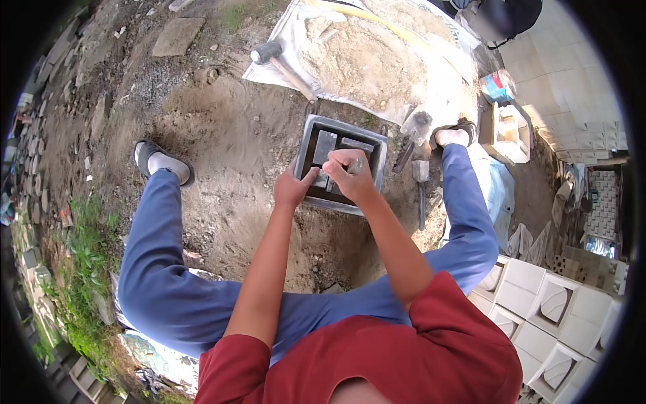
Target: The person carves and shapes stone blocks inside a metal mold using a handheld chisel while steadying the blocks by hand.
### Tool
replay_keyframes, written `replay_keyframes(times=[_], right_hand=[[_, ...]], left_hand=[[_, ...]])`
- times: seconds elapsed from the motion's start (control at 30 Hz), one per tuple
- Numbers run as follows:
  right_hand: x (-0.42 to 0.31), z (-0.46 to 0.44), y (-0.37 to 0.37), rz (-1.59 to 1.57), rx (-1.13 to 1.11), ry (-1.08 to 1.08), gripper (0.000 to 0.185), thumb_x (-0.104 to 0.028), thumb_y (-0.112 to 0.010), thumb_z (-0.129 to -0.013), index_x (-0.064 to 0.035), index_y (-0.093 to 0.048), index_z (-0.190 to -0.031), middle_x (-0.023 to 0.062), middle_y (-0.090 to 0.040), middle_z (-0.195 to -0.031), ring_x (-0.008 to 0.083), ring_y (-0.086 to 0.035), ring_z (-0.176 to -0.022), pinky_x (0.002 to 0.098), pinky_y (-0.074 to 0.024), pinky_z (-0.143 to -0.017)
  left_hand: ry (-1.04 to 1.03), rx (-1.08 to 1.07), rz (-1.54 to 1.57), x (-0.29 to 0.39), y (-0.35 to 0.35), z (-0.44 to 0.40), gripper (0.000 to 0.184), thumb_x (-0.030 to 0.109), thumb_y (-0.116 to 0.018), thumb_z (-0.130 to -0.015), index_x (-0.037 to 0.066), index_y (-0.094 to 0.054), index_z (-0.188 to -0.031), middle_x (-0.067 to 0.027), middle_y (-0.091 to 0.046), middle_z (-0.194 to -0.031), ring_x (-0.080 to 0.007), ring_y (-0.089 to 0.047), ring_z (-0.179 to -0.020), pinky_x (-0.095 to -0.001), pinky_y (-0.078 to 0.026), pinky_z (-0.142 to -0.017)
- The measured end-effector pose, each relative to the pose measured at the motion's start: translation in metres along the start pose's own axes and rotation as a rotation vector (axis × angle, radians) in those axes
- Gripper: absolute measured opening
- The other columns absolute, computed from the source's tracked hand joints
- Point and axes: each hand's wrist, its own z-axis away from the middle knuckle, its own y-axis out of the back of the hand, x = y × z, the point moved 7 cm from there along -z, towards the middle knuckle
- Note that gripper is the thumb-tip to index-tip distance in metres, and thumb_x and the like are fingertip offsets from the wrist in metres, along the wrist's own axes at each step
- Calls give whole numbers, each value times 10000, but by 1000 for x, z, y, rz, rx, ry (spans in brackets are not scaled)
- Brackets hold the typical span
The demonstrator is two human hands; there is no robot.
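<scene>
On the dirt between my feet stands a square grey metal mould with flat rectangular metal pieces inside. My left hand is at its left wall, the thumb over the rim and the fingers along the outer side, closed on it. Above the inside of the mould, my right hand is closed in a fist. Something greyish shows at its curled fingers, too small to name. Beyond the mould lies a mallet with a wooden handle. A trowel and a long-handled tool with a pale block-like head lie to the right.
A heap of sandy powder covers a white sheet ahead. A paint bucket and a pale box-like block stand at the right. Pale moulded blocks are stacked at the lower right. A flat stone lies upper left.
</scene>
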Motion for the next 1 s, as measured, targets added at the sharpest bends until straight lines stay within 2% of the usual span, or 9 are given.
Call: replay_keyframes(times=[0.07, 0.23, 0.3, 0.43, 0.53, 0.63, 0.7, 0.87, 1.0], right_hand=[[-5, -4, 4, 35, 58, -156, 523, -268, -583, -1025, -41, -405, -589, -63, -345, -551, 56, -299, -545, 310, -224, -490], [5, 9, 21, -227, 205, -267, 535, -282, -565, -1041, -51, -427, -578, -69, -346, -551, 51, -297, -557, 303, -234, -506], [32, 13, 18, -159, 161, -162, 547, -292, -565, -1041, -68, -409, -567, -69, -352, -550, 49, -293, -551, 299, -230, -503], [-6, -6, 22, -190, 149, -275, 536, -292, -554, -1038, -66, -398, -578, -66, -349, -550, 48, -286, -558, 296, -235, -501], [15, 9, 11, -127, 145, -209, 512, -280, -549, -1031, -53, -399, -598, -56, -334, -550, 53, -285, -567, 301, -239, -503], [11, 0, 13, -62, 56, -171, 489, -259, -563, -1019, -48, -413, -604, -52, -337, -557, 54, -293, -574, 301, -248, -506], [0, 2, 21, -114, 94, -215, 480, -254, -571, -1016, -45, -417, -612, -52, -332, -566, 52, -304, -575, 302, -252, -510], [11, 16, 8, -57, 46, -171, 352, -196, -575, -991, 47, -673, -756, -37, -415, -569, 53, -374, -568, 296, -301, -516], [-20, 8, 11, -71, 46, -194, 359, -197, -566, -995, 40, -667, -745, -33, -412, -565, 54, -374, -563, 302, -303, -515]], left_hand=[[5, 4, -5, 3, 1, 1, 733, 627, -728, -787, 161, -627, -1344, -170, -749, -1041, -364, -719, -969, -436, -556, -851], [-22, 73, -4, -1, 1, 1, 663, 563, -750, -809, 83, -672, -1259, -181, -754, -989, -334, -733, -924, -413, -554, -823], [16, -11, 27, 0, -2, 0, 731, 621, -727, -787, 167, -622, -1352, -171, -748, -1044, -360, -717, -980, -435, -553, -859], [25, 5, 5, -5, -5, -4, 729, 621, -725, -787, 172, -623, -1353, -170, -748, -1045, -358, -716, -986, -432, -551, -862], [-31, 70, 40, -1, -1, 5, 616, 543, -743, -826, 83, -683, -1233, -171, -757, -971, -320, -737, -904, -404, -554, -812], [-14, 32, 40, 6, 2, 0, 622, 544, -740, -828, 77, -682, -1235, -177, -755, -971, -324, -736, -911, -406, -555, -814], [6, 1, -1, -1, -2, -2, 734, 613, -721, -796, 140, -622, -1348, -176, -746, -1053, -364, -716, -981, -438, -553, -855], [11, -8, -4, -1, -2, -1, 726, 611, -719, -799, 142, -622, -1346, -187, -743, -1051, -372, -713, -984, -439, -552, -857], [-8, -2, -7, -2, -5, -4, 720, 614, -712, -805, 148, -622, -1347, -195, -742, -1047, -379, -710, -989, -446, -551, -862]])
